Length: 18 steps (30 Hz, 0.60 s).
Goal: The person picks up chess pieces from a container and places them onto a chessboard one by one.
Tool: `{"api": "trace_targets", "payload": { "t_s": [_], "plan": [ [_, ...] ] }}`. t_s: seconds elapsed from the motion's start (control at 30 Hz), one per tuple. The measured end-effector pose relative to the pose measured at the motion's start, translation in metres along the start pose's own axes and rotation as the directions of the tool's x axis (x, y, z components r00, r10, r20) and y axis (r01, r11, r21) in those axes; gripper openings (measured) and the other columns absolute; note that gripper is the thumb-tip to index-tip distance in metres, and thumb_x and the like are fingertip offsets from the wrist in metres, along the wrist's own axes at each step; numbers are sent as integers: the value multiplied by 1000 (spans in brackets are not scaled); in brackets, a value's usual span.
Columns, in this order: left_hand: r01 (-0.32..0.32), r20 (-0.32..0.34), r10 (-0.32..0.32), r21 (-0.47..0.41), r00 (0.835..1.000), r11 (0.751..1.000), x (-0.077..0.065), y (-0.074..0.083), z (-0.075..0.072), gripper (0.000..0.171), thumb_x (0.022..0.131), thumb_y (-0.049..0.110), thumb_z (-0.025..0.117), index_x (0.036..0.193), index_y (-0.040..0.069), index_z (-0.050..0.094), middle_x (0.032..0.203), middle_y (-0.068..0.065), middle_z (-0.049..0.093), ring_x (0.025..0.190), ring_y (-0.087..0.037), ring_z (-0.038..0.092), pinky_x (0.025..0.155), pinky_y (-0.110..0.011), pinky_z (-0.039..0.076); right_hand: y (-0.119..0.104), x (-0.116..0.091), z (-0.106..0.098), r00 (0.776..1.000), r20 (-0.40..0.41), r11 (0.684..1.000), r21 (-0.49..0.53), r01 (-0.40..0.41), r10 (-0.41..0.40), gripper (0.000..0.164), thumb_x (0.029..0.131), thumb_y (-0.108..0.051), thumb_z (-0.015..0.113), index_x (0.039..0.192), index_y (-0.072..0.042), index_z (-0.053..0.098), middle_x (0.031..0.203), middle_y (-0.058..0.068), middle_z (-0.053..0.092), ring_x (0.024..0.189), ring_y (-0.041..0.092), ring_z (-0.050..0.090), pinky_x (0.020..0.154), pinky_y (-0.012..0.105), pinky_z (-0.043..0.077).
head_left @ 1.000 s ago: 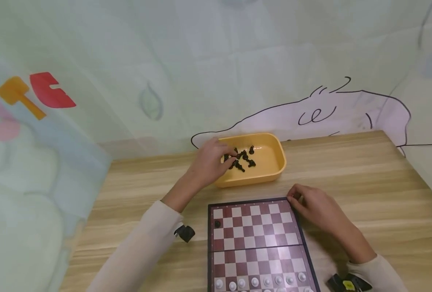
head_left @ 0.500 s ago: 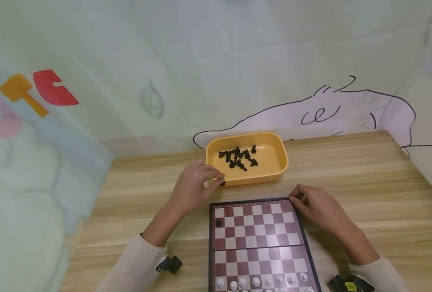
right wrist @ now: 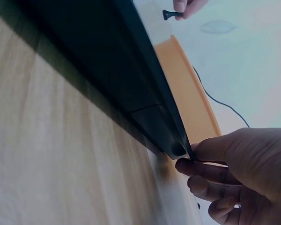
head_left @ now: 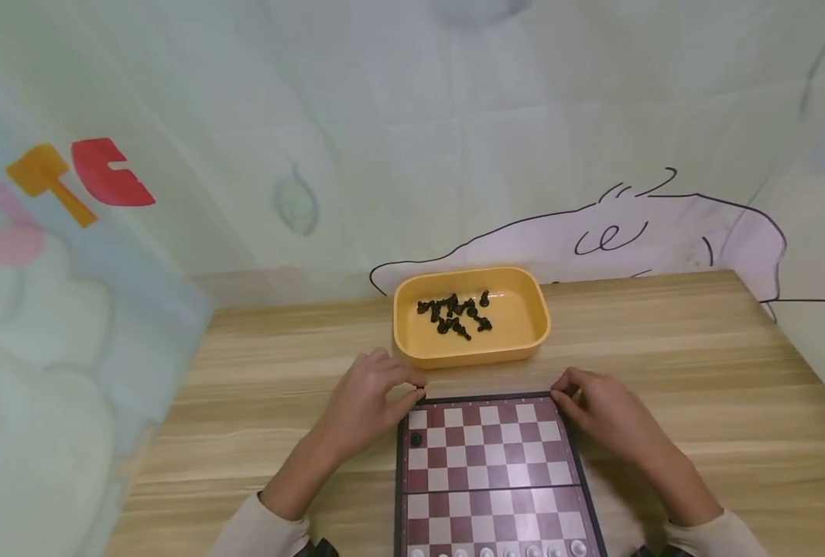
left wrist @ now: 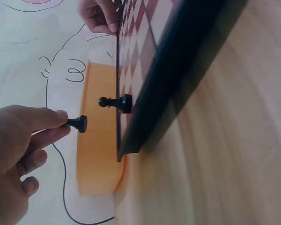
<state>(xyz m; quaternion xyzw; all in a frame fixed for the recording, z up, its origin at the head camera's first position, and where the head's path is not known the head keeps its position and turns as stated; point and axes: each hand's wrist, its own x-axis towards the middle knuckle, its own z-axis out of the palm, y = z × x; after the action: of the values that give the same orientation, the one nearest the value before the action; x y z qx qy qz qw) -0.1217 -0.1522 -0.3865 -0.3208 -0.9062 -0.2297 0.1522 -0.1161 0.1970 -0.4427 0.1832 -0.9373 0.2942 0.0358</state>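
My left hand [head_left: 369, 396] pinches a small black chess piece [left wrist: 77, 123] between thumb and index finger, its round base turned away from the fingertips. This piece is in the air above the far left corner of the chessboard [head_left: 498, 489]; its upper part is hidden by the fingers. A black pawn [left wrist: 117, 102] stands upright on the board near that corner. At the far right corner, my right hand [head_left: 604, 408] grips the board's edge between thumb and index finger, its other fingers curled loosely in the right wrist view.
Behind the board, a yellow tray [head_left: 478, 359] holds several black chess pieces [head_left: 452, 309] lying in a heap. White pieces [head_left: 578, 548] line the board's near side, cut off by the frame. The wooden table [head_left: 705, 348] meets a printed backdrop [head_left: 385, 155] at its far edge.
My left hand has come out of the yellow tray with a black chess piece and moved toward the board's far left corner. The right hand keeps its grip on the far right corner.
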Motion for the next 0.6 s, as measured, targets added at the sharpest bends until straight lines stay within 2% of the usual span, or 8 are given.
{"api": "trace_targets", "payload": {
  "t_s": [0.27,0.6],
  "plan": [
    [26,47,-26,-4,999,1000,-14,-3,9,15,76,24,77,90,23,73,90,16,67,72,-3,40,60,-25,34,1,3,2,1000,-1,1000,-5,-9,9,6,89,-26,65,90,-19,63,78,-15,61,68,2,55,58,27,48],
    [45,58,-44,-7,997,999,-23,-4,14,13,77,24,76,90,24,73,89,16,66,73,-2,40,61,-24,35,0,2,2,1000,12,1000,-3,-22,22,6,88,-24,66,90,-19,63,78,-13,63,69,3,56,59,27,48]
  ]
}}
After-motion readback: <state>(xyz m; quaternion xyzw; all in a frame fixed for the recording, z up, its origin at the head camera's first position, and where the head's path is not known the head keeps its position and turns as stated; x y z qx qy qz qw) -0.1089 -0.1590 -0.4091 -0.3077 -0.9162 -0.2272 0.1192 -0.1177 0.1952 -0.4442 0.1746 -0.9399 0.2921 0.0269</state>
